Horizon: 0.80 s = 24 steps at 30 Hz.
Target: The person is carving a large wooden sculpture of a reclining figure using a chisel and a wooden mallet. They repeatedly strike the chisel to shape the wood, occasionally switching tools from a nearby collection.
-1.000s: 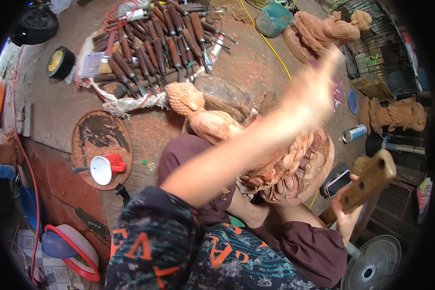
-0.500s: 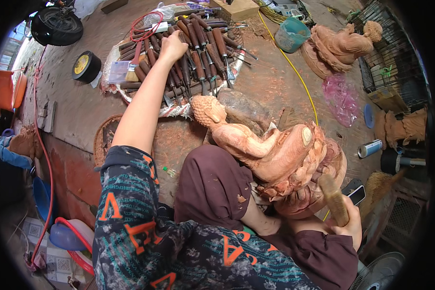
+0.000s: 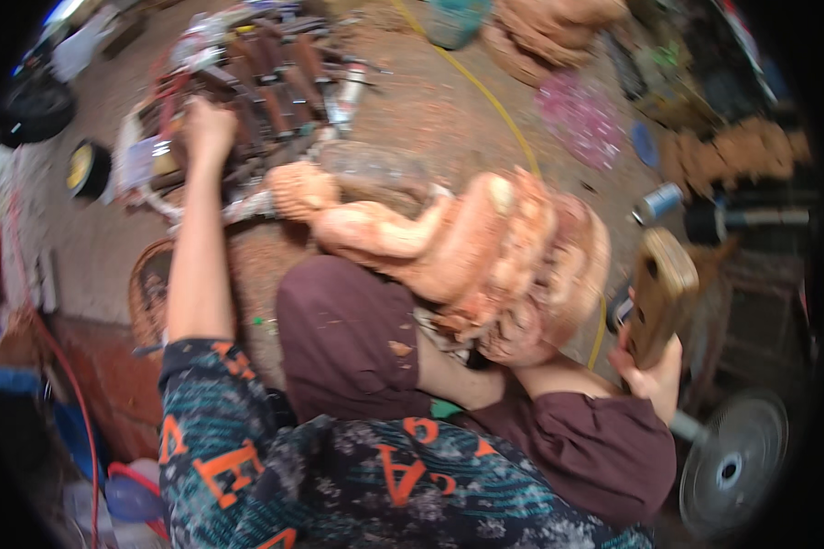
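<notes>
A carved wooden statue (image 3: 384, 233) of a seated figure lies on its side across the ground by my legs, its curly-haired head toward the left. Beyond the head spreads a pile of wood-handled chisels (image 3: 270, 78) on a pale sack. My left hand (image 3: 209, 130) is down at the near left part of this pile, beside a clear plastic box (image 3: 139, 163); motion smears its fingers, so a grip cannot be made out. To the right of the statue's base, my right hand (image 3: 652, 373) is closed around a wooden mallet (image 3: 664, 291), which points upward.
A yellow cord (image 3: 485, 96) runs over the floor behind the statue. Pink plastic (image 3: 579, 119), a spray can (image 3: 657, 204) and a fan (image 3: 732, 465) are on the right. Another carving (image 3: 545, 37) stands at the back. A round basket (image 3: 151, 293) sits left, near my left forearm.
The whole view has shifted, with things now further left. My left hand has moved nearer and leftward across the chisels. My right hand has lifted the mallet, which now stands more upright.
</notes>
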### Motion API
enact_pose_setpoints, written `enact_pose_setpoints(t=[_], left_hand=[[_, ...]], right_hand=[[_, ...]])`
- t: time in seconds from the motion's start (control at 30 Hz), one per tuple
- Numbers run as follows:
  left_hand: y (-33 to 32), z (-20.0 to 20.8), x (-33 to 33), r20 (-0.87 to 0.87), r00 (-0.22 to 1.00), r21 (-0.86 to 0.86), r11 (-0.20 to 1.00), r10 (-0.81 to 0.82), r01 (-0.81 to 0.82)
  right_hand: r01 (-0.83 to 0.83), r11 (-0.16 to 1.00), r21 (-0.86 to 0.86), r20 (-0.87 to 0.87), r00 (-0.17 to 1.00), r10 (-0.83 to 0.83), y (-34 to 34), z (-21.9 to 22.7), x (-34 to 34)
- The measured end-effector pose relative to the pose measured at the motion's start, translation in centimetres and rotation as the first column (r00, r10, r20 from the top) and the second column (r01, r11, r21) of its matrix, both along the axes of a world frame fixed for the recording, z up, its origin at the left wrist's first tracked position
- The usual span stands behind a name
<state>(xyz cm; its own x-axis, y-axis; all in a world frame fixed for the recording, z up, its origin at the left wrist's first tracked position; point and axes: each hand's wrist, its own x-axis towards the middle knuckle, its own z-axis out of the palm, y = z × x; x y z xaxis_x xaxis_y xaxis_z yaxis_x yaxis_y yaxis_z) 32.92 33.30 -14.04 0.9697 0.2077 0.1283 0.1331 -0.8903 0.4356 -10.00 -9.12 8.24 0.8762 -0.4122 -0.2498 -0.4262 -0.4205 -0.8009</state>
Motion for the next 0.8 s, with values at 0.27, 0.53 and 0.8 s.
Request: enact_pose_setpoints(t=[0.27, 0.53, 0.8], left_hand=[[-26.9, 17.9, -24.1, 0.791, 0.446, -0.492, -0.003, -0.419, 0.871], [-32.4, 16.8, -32.2, 0.850, 0.250, -0.421, -0.312, -0.463, 0.852], [-31.7, 15.1, -31.9, 0.884, 0.410, -0.466, -0.335, -0.225, 0.819]], right_hand=[[0.242, 0.964, 0.114, 0.367, 0.891, -0.267, 0.4, -2.1, 1.3], [0.421, 0.897, -0.139, 0.347, 0.869, -0.354, 0.6, 0.8, -2.8], [0.360, 0.831, -0.424, 0.384, 0.902, -0.195, -0.3, 3.0, -4.7]])
